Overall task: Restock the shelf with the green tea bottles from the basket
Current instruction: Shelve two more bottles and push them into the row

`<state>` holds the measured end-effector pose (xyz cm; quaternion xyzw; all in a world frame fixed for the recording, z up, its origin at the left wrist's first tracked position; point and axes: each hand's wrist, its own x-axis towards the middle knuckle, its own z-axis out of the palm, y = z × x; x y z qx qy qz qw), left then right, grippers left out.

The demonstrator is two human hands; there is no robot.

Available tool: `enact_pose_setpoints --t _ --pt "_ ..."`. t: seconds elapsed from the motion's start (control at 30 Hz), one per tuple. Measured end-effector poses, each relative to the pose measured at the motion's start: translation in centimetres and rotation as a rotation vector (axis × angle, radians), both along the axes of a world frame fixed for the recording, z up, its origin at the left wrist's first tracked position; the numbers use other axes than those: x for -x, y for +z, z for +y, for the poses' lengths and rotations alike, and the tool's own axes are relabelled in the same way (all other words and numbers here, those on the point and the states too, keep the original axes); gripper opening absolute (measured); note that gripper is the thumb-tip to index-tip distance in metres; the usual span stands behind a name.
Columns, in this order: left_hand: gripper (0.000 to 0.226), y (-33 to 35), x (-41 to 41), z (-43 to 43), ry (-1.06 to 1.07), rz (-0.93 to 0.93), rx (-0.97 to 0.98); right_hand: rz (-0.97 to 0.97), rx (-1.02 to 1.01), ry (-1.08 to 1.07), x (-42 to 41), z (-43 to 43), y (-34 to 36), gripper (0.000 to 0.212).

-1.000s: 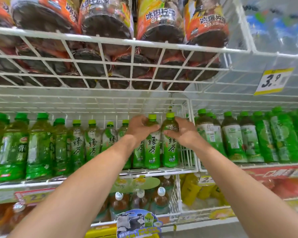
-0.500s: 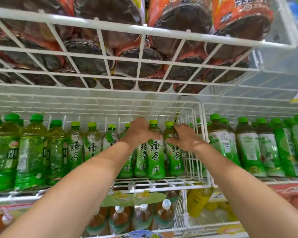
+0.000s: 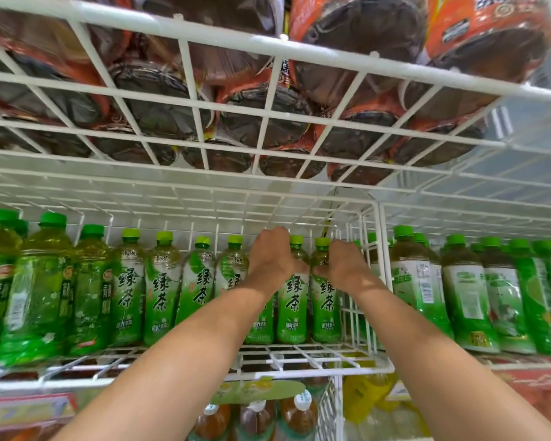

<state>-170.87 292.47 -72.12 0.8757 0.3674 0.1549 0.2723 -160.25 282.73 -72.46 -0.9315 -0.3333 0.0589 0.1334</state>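
White wire shelf (image 3: 315, 366) with upright green tea bottles (image 3: 163, 289).

Our single head-worn view looks forward and slightly upward, close to the white wire shelf (image 3: 315, 372); we see the upper white wire rack (image 3: 268, 46) from beneath.

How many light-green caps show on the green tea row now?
6: four caps left of the left hand, two between it and the right hand. The left hand may hide another.
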Motion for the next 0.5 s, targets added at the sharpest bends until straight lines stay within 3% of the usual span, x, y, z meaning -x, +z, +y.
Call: enact_pose_setpoints --t 0.17,0.5 --pt "0.051 -0.2 -0.1 -0.4 0.033 -0.022 -0.039 -0.155 -0.004 -0.021 0.2 0.3 -1.2 0.019" --pt "0.053 -1.2 -0.7 0.0 0.027 -0.055 -0.055 -0.318 -0.001 -0.05 0.8 -0.1 -1.8 0.012"
